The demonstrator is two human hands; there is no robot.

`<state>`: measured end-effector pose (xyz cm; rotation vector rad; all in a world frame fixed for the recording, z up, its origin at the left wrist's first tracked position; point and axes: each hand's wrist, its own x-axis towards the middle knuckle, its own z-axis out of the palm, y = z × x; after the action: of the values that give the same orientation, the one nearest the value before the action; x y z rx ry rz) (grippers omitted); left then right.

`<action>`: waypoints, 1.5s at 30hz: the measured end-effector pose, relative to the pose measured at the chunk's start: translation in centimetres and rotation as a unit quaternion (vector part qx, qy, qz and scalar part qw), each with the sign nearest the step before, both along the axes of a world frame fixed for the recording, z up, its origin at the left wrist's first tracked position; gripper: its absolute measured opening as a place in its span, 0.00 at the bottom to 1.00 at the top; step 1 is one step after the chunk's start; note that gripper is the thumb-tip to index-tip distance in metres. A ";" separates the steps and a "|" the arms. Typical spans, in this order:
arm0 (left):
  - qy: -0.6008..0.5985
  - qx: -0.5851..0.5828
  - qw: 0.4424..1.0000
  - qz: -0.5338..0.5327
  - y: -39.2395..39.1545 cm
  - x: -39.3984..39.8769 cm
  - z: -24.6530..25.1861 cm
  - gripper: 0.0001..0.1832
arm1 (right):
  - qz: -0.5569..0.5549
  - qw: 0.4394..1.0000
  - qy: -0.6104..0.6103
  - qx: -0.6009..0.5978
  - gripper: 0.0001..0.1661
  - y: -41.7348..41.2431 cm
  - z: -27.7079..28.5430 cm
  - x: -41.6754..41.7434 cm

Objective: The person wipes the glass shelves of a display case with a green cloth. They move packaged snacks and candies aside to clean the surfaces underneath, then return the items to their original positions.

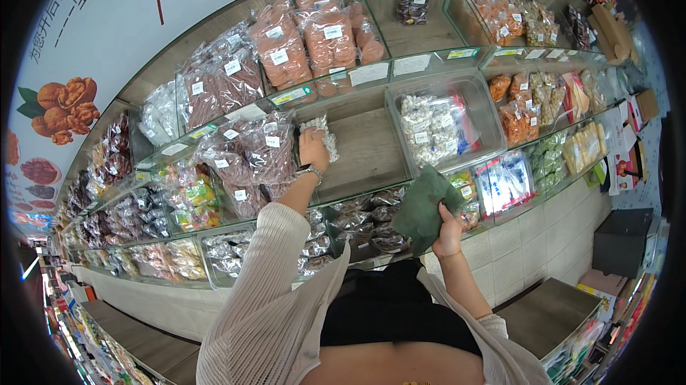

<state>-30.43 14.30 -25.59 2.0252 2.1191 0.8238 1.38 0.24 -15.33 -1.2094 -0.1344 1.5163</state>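
My left hand, with a metal-banded watch at the wrist, rests on a clear bag of white pieces at the left side of a wooden-floored shelf compartment. Its fingertips are partly hidden, so a grip cannot be made out. Beside it on the left lie clear bags of brown dried sticks. My right hand holds a crumpled dark green cloth in front of the lower shelf. To the right of the compartment, a clear plastic bin holds bags of white pieces.
Glass dividers and shelf edges surround the compartments. Bags of round orange-pink slices stand on the upper shelf, and dark bagged goods lie below. A dark box and a low wooden-topped stand are at the right.
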 end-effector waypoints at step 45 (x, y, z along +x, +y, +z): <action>-0.805 -0.042 0.591 -0.035 -17.6 9.8 17.7 0.06 | 0.262 0.609 -0.618 0.423 0.40 -2.8 12.2 -7.6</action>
<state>-20.63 -3.27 -7.86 0.4522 0.8254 1.5216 -6.21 -2.55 -3.12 -1.1811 -2.0413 0.5118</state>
